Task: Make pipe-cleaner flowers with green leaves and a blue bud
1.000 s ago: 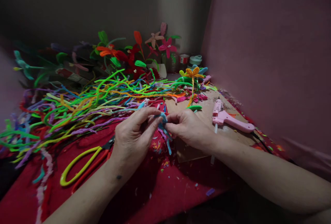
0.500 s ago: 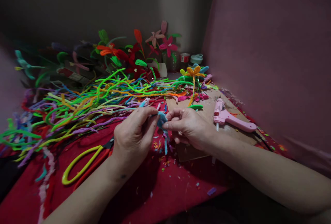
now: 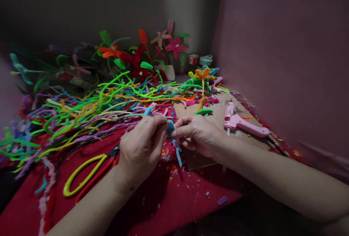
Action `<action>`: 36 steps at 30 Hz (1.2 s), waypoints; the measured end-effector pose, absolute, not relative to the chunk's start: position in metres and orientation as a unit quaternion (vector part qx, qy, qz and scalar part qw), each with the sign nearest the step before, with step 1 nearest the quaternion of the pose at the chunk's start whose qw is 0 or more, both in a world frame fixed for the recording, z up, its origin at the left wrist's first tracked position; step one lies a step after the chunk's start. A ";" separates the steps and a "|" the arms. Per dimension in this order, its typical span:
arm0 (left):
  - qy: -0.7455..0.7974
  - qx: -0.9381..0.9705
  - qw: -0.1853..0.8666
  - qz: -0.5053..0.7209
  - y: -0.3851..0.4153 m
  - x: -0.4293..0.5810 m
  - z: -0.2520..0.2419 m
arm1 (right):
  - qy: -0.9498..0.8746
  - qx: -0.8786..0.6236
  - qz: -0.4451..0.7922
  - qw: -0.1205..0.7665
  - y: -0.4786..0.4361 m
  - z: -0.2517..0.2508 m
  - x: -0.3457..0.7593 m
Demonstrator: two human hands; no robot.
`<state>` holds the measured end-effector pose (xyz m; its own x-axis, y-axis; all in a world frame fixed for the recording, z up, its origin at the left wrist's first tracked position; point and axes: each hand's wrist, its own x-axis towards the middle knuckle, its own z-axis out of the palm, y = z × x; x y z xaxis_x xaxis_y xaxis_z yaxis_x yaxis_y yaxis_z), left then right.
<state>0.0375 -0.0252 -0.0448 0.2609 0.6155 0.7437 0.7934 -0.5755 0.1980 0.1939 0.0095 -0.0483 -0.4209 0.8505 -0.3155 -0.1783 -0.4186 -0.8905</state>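
Both my hands meet over a red cloth [image 3: 169, 196] and pinch one small light blue pipe cleaner piece [image 3: 171, 130]. My left hand [image 3: 141, 147] has its fingers closed on the piece's left side. My right hand [image 3: 200, 134] pinches it from the right with thumb and forefinger. A loose blue tail [image 3: 178, 156] hangs down from the piece below my fingers. Small coloured clippings lie on the cloth under my hands.
A heap of coloured pipe cleaners [image 3: 89, 108] fills the left and middle. Yellow-handled scissors [image 3: 84, 172] lie beside my left wrist. A pink glue gun [image 3: 242, 123] rests on a cardboard sheet [image 3: 215, 119] at right. Finished pipe-cleaner flowers [image 3: 141, 54] and small jars [image 3: 200, 60] stand at the back.
My hands have stayed together on the blue piece. The fingers have shifted their pinch slightly and the hanging tail has swung a little.
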 end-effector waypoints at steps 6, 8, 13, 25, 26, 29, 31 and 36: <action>-0.447 -0.793 0.112 -0.398 -0.026 0.040 -0.044 | -0.423 -0.416 0.716 0.367 0.011 -0.049 0.193; -0.445 -0.795 0.114 -0.397 -0.026 0.040 -0.043 | -0.438 -0.418 0.699 0.380 0.010 -0.047 0.193; -0.443 -0.797 0.106 -0.398 -0.027 0.037 -0.043 | -0.527 -0.440 0.587 0.430 0.008 -0.042 0.194; -0.446 -0.794 0.093 -0.403 -0.029 0.036 -0.044 | -0.683 -0.425 0.321 0.499 0.004 -0.047 0.197; -0.443 -0.794 0.090 -0.405 -0.030 0.036 -0.044 | -0.687 -0.421 0.313 0.503 0.003 -0.048 0.197; -0.432 -0.795 0.094 -0.416 -0.032 0.035 -0.042 | -0.700 -0.405 0.280 0.517 0.002 -0.049 0.198; -0.412 -0.801 0.109 -0.421 -0.034 0.034 -0.039 | -0.710 -0.385 0.253 0.533 0.000 -0.048 0.198; -0.343 -0.839 0.129 -0.401 -0.038 0.029 -0.032 | -0.733 -0.310 0.212 0.568 -0.004 -0.046 0.201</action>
